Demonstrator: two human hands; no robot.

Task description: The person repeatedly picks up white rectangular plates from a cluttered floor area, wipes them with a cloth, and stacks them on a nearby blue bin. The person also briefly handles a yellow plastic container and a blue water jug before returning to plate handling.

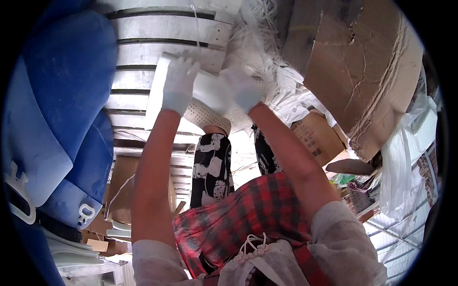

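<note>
left hand (179, 83) grips the white board (157, 90) at its top edge | right hand (243, 88) clasps its far end | blue sacks (62, 109) just left

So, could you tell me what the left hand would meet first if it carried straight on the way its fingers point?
The left hand already grips the white flat piece; straight beyond it lie the grey wooden slats, though depth is unclear.

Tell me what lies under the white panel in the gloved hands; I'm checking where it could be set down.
Under the white panel: white slats and a perforated shoe; anything directly beneath is hidden.
</note>
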